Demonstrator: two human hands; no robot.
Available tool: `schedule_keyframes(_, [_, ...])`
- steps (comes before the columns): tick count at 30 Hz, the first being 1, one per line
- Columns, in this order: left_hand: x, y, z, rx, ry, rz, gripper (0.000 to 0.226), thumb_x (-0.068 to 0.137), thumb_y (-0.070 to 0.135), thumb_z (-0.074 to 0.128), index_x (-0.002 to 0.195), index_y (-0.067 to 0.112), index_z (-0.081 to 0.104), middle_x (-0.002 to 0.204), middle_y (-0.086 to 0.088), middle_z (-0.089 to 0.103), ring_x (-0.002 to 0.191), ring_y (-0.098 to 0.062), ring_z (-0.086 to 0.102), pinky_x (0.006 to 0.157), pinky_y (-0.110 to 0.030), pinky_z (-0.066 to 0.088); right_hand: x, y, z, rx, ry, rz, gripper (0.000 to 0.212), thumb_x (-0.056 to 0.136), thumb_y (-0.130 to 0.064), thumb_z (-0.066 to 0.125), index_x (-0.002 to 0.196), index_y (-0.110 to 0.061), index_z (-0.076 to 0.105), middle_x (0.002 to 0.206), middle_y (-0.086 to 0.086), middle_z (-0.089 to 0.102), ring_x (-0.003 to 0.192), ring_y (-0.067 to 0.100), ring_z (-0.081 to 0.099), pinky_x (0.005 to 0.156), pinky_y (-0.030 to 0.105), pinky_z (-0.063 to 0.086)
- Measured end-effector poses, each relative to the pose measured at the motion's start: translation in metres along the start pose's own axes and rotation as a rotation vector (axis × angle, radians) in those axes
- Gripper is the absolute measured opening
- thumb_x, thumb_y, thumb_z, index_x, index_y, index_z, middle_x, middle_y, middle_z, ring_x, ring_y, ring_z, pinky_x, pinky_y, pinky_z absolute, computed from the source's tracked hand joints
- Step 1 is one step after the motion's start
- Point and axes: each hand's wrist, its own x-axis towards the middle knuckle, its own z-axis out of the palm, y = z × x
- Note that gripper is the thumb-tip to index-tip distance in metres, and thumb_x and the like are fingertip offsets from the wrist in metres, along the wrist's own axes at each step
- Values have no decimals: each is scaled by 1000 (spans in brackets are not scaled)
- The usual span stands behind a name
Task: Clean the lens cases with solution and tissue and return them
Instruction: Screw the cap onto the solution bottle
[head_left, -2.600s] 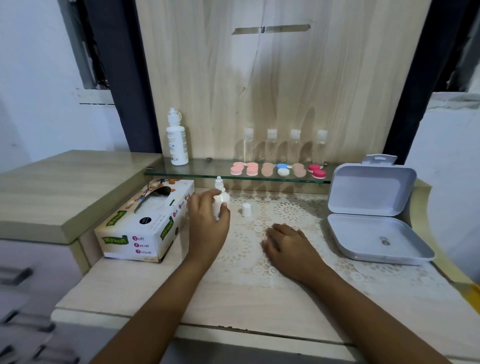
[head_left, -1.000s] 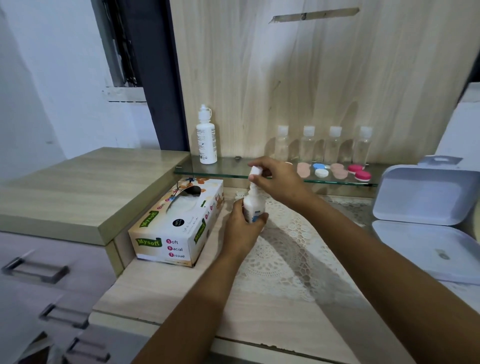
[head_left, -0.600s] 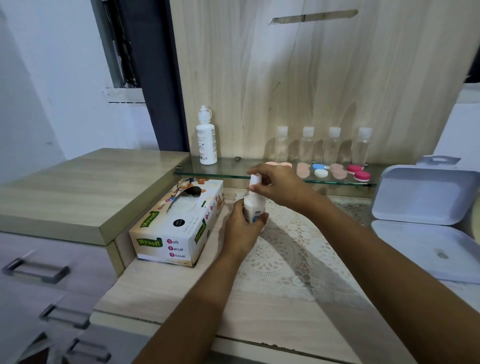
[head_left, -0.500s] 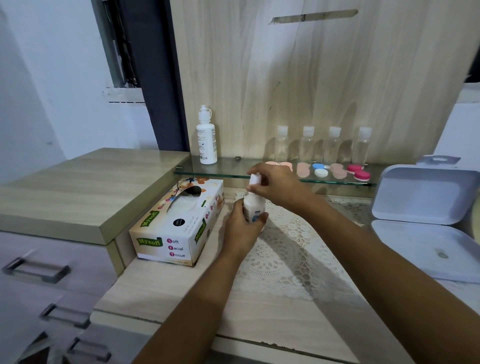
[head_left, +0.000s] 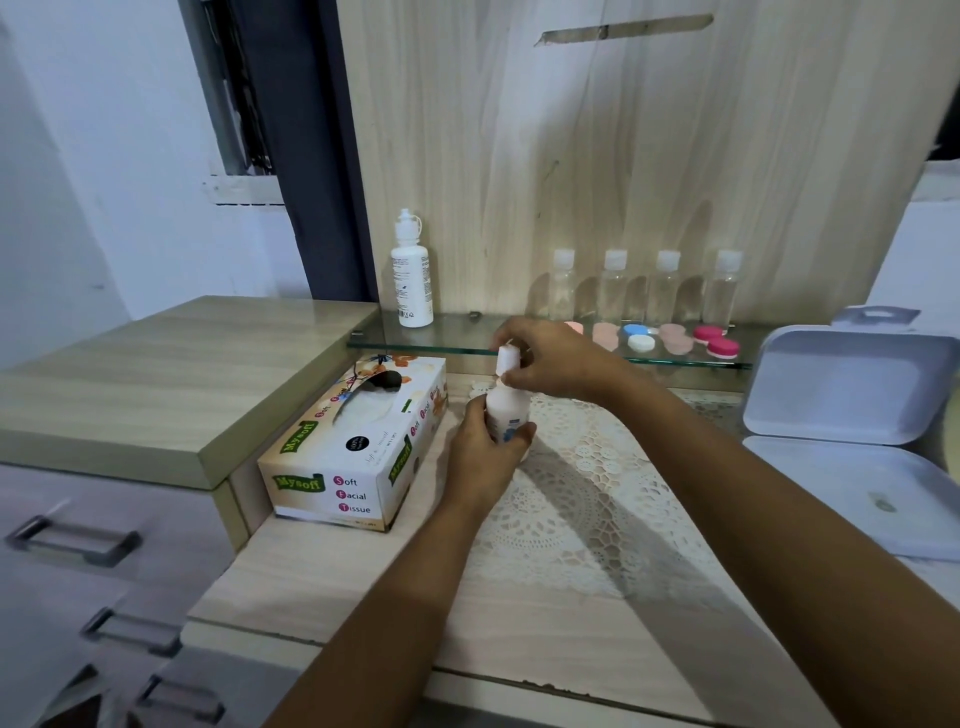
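since the earliest frame the right hand (head_left: 550, 358) has left the desk (head_left: 519, 618), where it lay flat, and risen to the top of the small bottle (head_left: 506, 410). the cap (head_left: 506, 357), which then stood loose on the lace mat (head_left: 571, 514), now sits on the nozzle.

on the right of the desk an open lidded box (head_left: 841, 387) waits, probably as a tray for the cases. the tissue box (head_left: 358, 452) lies just left of the hands, close enough to pull a sheet one-handed. the glass shelf (head_left: 452, 340) behind carries a tall bottle (head_left: 413, 283) and, further right, the lens cases (head_left: 675, 338), untouched in a row and partly hidden by the right hand.

the left hand (head_left: 480, 457) wraps the small bottle's body, its fingers (head_left: 525, 430) curled round it, holding it upright above the mat so it cannot turn. the right hand's fingers pinch the cap from above, a grip for twisting. whether it is being screwed on or off i cannot tell. no case has been wetted or wiped yet, so the task looks barely begun.
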Motion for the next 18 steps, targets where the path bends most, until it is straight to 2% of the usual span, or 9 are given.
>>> schedule_keyframes(3, [0, 0, 1, 7, 1, 3, 44, 83, 28, 68, 121, 18, 49, 105, 1, 61, 92, -14, 58, 76, -28, 47, 1, -1, 0, -58, 32, -10, 32, 83, -18, 66, 112, -14, 55, 111, 4, 59, 90, 14, 53, 65, 22, 44])
schedule_keyframes(9, [-1, 1, -1, -17, -5, 8, 42, 84, 25, 68, 120, 17, 50, 106, 3, 60, 93, -13, 57, 74, -23, 43, 8, -4, 3, -237, 28, -6, 35, 85, -32, 64, 107, -6, 58, 107, 11, 60, 88, 17, 48, 69, 27, 35])
schedule_keyframes(13, [-1, 1, 0, -19, -3, 6, 42, 83, 26, 69, 120, 17, 50, 107, 3, 60, 93, -12, 57, 68, -18, 43, 7, -3, 8, -297, 80, -15, 43, 85, -45, 59, 100, -4, 59, 99, 10, 61, 89, 20, 53, 68, 28, 36])
schedule_keyframes(15, [-1, 1, -1, -15, -9, 7, 42, 84, 26, 68, 120, 17, 48, 107, 3, 60, 92, -12, 57, 66, -16, 43, 4, -3, 7, -224, 89, -5, 45, 87, -47, 56, 106, -7, 59, 102, 7, 61, 94, 20, 56, 72, 28, 40])
schedule_keyframes(18, [-1, 1, -1, -5, -8, 9, 42, 84, 26, 68, 120, 17, 48, 105, 2, 61, 90, -12, 57, 64, -16, 42, -2, -1, 1, 128, 1, 32, 39, 89, -23, 55, 128, -18, 49, 119, 4, 58, 108, 18, 55, 86, 29, 47])
